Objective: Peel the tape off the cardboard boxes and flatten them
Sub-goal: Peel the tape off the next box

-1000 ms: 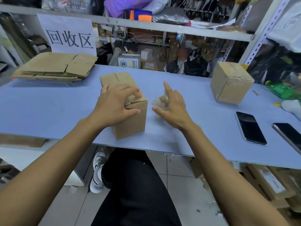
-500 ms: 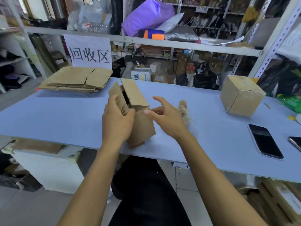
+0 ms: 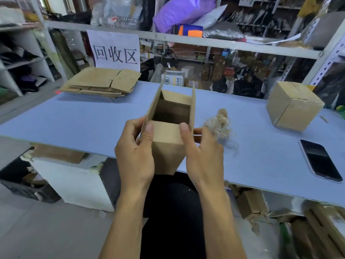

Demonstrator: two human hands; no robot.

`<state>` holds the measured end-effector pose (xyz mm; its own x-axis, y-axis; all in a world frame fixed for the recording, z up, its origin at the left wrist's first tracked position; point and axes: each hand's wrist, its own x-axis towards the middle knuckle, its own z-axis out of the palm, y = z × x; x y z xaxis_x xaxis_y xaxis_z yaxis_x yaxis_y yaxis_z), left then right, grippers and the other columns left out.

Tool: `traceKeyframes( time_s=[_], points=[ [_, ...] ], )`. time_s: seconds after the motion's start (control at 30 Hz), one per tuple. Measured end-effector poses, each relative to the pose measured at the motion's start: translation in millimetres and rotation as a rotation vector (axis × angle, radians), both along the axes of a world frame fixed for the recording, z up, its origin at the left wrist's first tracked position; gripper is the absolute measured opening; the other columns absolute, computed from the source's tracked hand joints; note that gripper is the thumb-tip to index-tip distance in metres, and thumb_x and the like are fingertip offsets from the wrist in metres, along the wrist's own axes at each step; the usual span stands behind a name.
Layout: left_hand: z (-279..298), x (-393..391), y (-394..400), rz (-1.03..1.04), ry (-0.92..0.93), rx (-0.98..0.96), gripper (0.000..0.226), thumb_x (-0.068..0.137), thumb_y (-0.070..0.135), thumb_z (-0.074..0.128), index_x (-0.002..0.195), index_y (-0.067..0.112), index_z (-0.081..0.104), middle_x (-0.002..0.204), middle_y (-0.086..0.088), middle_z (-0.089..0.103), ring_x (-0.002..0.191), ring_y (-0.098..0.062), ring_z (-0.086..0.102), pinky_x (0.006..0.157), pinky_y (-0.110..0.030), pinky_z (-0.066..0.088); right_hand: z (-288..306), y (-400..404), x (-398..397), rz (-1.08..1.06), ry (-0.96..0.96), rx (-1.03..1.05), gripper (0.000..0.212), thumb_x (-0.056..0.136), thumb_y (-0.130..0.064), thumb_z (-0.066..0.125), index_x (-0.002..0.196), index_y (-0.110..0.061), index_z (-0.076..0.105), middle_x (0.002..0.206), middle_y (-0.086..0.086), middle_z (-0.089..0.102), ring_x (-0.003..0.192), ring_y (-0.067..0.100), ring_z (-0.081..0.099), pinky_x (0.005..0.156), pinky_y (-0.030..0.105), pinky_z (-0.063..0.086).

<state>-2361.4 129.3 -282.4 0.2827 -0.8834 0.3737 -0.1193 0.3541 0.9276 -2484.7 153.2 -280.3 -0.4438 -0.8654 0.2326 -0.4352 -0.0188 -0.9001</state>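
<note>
Since half a second ago you lift the box (image 3: 169,139) up off the table (image 3: 89,120) and turn its open end toward you, and both hands now clamp it instead of just the left. Your left hand (image 3: 136,152) grips the left wall, thumb pressed on the near flap; your right hand (image 3: 202,152) grips the right wall, thumb likewise on the near flap, fingers curled round behind. Box sits in the air just over the near table edge, between your hands. Long axis runs away from you and slightly up; mouth faces up and toward the camera, two side flaps standing upright, far flap folded back, inside looks empty. Held this way, probably so you can push the walls sideways and collapse it. Top tape looks already off; the crumpled tape wad (image 3: 218,124) lies on the table just right of your right hand. Bottom seam is hidden, cannot tell if tape remains there. Flattened stack (image 3: 100,84) waits far left, sealed box (image 3: 294,105) far right, still untouched.
</note>
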Motion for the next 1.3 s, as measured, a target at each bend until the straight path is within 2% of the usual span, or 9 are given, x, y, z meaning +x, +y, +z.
traceKeyframes(
  time_s=[0.13,0.23,0.4,0.63,0.8,0.9,1.03,1.17,1.3],
  points=[
    [-5.2,1.9,0.8,0.013,-0.031,0.016,0.017,0.101,0.032,0.056,0.103,0.017,0.063,0.09,0.006,0.066,0.086,0.004,0.056,0.08,-0.014,0.045,-7.3,7.8,3.0,0.004,-0.022,-0.076,0.058,0.1,-0.059,0.034,0.15,-0.03,0.034,0.054,-0.007,0.056,0.061,0.007,0.058,0.07,0.019,0.048],
    [-8.9,0.6,-5.7,-0.001,-0.146,0.139,0.038,0.101,0.052,0.046,0.128,0.03,0.062,0.124,0.012,0.065,0.12,-0.006,0.055,0.108,-0.038,0.043,-12.5,8.9,1.5,0.102,-0.061,-0.086,0.065,0.102,-0.035,0.042,0.15,-0.062,0.006,0.067,0.01,0.065,0.065,0.023,0.063,0.076,0.045,0.059],
    [0.0,9.5,-4.7,-0.081,-0.146,0.342,0.083,0.076,0.09,0.038,0.146,0.045,0.033,0.152,-0.001,0.037,0.142,-0.026,0.034,0.116,-0.051,0.031,-15.3,13.3,3.2,0.275,-0.015,-0.11,0.058,0.101,-0.023,0.052,0.149,-0.047,0.031,0.054,-0.012,0.051,0.055,0.007,0.051,0.074,0.034,0.058],
    [0.0,24.2,-2.0,0.144,-0.066,0.373,0.118,0.055,0.065,0.085,0.147,0.029,0.019,0.15,-0.007,0.029,0.131,-0.029,0.043,0.103,-0.043,0.044,-23.7,10.0,21.0,0.305,0.099,-0.285,0.04,0.096,-0.046,0.053,0.125,-0.021,0.063,0.102,-0.014,0.07,0.103,0.002,0.066,0.084,0.016,0.051],
    [-6.5,37.1,-17.1,0.191,-0.15,0.343,0.098,0.069,0.041,0.085,0.143,0.026,0.023,0.135,-0.007,0.051,0.102,-0.019,0.051,0.08,-0.033,0.038,-32.3,2.1,14.4,0.256,0.14,-0.406,0.033,0.102,-0.032,0.049,0.097,-0.016,0.078,0.086,-0.011,0.071,0.087,0.014,0.068,0.072,0.036,0.054],
    [-14.3,44.7,-23.4,0.17,-0.172,0.334,0.074,0.073,0.035,0.075,0.133,0.029,0.031,0.112,0.0,0.062,0.102,-0.026,0.06,0.076,-0.036,0.045,-33.0,1.8,4.6,0.087,0.151,-0.406,0.032,0.097,-0.037,0.058,0.085,-0.017,0.079,0.079,-0.01,0.061,0.08,0.014,0.062,0.068,0.026,0.047],
    [-14.4,49.2,-25.5,0.108,-0.193,0.309,0.053,0.079,0.028,0.072,0.121,0.032,0.04,0.094,0.016,0.06,0.089,-0.011,0.061,0.067,-0.029,0.044,-20.4,-10.1,-14.0,-0.151,0.133,-0.205,0.02,0.091,-0.036,0.069,0.108,-0.026,0.073,0.104,-0.006,0.057,0.107,0.017,0.055,0.089,0.026,0.044],
    [-6.3,58.1,-48.1,-0.011,-0.215,0.371,0.064,0.069,0.04,0.086,0.118,0.027,0.047,0.097,0.014,0.066,0.093,-0.012,0.065,0.077,-0.034,0.052,11.9,-40.6,-44.3,0.153,0.065,0.253,0.051,0.086,-0.043,0.073,0.132,-0.026,0.059,0.121,-0.004,0.062,0.115,0.013,0.059,0.097,0.033,0.048],
    [14.5,57.8,-68.5,-0.122,-0.413,0.455,0.079,0.052,0.062,0.085,0.113,0.024,0.052,0.084,0.002,0.074,0.087,-0.02,0.07,0.08,-0.042,0.059,26.2,-69.9,-46.0,0.287,0.125,0.444,0.041,0.078,-0.044,0.081,0.106,-0.018,0.064,0.101,0.001,0.072,0.09,0.022,0.072,0.087,0.04,0.056]
  ],
)
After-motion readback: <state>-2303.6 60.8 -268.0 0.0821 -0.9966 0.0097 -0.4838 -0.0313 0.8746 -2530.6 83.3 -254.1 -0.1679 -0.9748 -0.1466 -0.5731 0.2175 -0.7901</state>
